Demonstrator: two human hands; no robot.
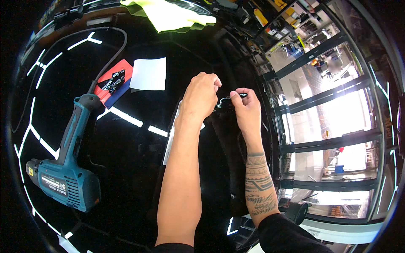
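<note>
Over a glossy black, mirror-like panel (130,181), a small piece of shiny black film (225,102) spans the gap between my hands. My left hand (200,96) is curled with its fingers closed at the film's left end; the fingertips are mostly hidden behind the hand. On the other side, my right hand (246,106) pinches the film between thumb and forefinger. A white strip (170,145) lies partly under my left forearm.
A teal heat gun (71,177) lies at the left, its cord (125,40) curving away behind it. Close by are a red and blue card (114,84) with black scraps on it and a white paper square (149,74). A yellow-green cloth (171,17) rests at the far edge.
</note>
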